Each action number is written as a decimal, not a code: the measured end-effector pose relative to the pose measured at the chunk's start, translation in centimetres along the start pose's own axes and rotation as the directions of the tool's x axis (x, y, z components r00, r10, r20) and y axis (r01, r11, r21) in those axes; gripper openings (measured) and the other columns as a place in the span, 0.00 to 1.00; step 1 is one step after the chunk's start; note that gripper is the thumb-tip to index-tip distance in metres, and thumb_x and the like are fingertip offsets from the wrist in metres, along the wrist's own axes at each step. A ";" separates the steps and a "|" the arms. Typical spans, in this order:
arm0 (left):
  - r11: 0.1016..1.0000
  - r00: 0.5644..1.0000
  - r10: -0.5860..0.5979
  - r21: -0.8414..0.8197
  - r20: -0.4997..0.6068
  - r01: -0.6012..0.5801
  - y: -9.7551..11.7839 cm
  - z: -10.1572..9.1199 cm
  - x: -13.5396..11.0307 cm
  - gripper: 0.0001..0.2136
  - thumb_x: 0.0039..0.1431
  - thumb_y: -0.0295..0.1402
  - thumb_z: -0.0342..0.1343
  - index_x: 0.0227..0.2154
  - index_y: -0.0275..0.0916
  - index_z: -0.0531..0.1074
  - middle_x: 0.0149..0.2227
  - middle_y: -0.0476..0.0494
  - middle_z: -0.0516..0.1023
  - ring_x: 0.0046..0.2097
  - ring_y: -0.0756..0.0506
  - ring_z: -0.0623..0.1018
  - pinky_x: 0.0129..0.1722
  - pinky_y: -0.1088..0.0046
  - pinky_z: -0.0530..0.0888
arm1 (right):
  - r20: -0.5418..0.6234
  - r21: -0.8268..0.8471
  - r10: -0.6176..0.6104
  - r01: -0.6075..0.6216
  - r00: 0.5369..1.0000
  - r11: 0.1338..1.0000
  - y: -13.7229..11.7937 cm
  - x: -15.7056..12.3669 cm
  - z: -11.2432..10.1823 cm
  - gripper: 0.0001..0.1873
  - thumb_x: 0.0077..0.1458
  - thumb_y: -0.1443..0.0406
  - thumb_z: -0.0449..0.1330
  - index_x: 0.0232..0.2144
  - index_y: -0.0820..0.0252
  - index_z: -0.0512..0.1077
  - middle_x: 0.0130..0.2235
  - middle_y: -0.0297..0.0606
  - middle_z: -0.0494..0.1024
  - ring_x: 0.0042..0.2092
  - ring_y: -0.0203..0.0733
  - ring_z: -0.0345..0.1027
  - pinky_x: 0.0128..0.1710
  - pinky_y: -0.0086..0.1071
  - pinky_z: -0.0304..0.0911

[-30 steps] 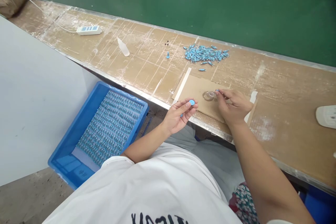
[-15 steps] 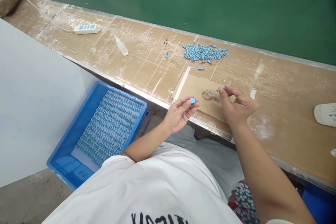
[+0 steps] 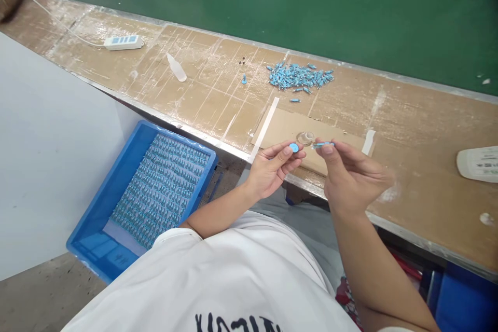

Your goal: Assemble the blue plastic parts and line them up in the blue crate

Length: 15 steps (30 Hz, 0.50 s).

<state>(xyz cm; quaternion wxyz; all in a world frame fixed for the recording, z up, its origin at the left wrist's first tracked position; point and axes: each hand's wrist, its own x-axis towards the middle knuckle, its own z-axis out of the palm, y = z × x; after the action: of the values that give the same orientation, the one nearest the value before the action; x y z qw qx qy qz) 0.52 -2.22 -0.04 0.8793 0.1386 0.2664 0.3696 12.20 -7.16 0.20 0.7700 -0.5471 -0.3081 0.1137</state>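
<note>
My left hand (image 3: 272,170) is closed, pinching a small round blue disc (image 3: 294,148) between thumb and fingers, its flat face turned up. Just to the right, my right hand (image 3: 348,174) pinches a thin blue piece (image 3: 323,144) with a pale tip that points toward the disc; a small gap lies between them. Behind the two hands a small clear glass jar (image 3: 305,138) stands on a cardboard sheet (image 3: 288,120). Farther back lies a pile of similar small blue pieces (image 3: 298,77), and one single blue piece (image 3: 244,79) stands on a round base to its left.
A blue crate (image 3: 93,218) at lower left holds rows of small blue pieces. On the bench lie a white squeeze bottle (image 3: 177,68), a power strip (image 3: 123,42) and, far right, a white container (image 3: 478,163). A green surface (image 3: 249,0) runs behind the bench.
My right hand has moved from over the cardboard, beside the jar, toward me and nearer the left hand, bringing its blue piece close to the disc. The left hand shifted slightly right.
</note>
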 end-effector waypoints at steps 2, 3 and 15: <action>1.000 1.000 0.007 0.008 0.026 -0.007 -0.1 0.5 -0.2 0.11 0.51 0.31 0.71 0.38 0.37 0.82 0.38 0.44 0.84 0.38 0.50 0.83 0.42 0.78 0.78 | 0.024 0.038 0.000 -0.001 1.000 0.999 -0.9 -0.8 0.5 0.09 0.50 0.72 0.73 0.36 0.61 0.83 0.37 0.40 0.83 0.38 0.44 0.80 0.42 0.34 0.78; 1.000 0.999 0.008 0.013 0.035 -0.008 -0.2 0.7 -0.3 0.12 0.50 0.32 0.72 0.38 0.37 0.83 0.38 0.44 0.84 0.38 0.50 0.83 0.42 0.79 0.78 | 0.033 0.052 0.001 -0.003 0.999 0.999 -1.1 -1.1 0.7 0.09 0.50 0.72 0.73 0.36 0.60 0.83 0.37 0.40 0.83 0.38 0.44 0.80 0.41 0.34 0.79; 0.997 0.999 0.027 0.072 -0.035 -0.024 -0.2 1.1 -1.1 0.17 0.44 0.35 0.75 0.38 0.35 0.83 0.42 0.40 0.84 0.41 0.44 0.84 0.50 0.70 0.78 | 0.037 -0.116 -0.077 0.081 0.996 0.990 -1.1 -1.8 0.6 0.09 0.52 0.63 0.74 0.36 0.57 0.82 0.38 0.36 0.83 0.39 0.47 0.80 0.46 0.45 0.79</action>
<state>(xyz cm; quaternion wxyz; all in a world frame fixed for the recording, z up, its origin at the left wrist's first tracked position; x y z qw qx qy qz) 0.67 -3.22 1.16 0.8640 0.1667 0.2936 0.3735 10.24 -8.04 0.68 0.7351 -0.5770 -0.3483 0.0737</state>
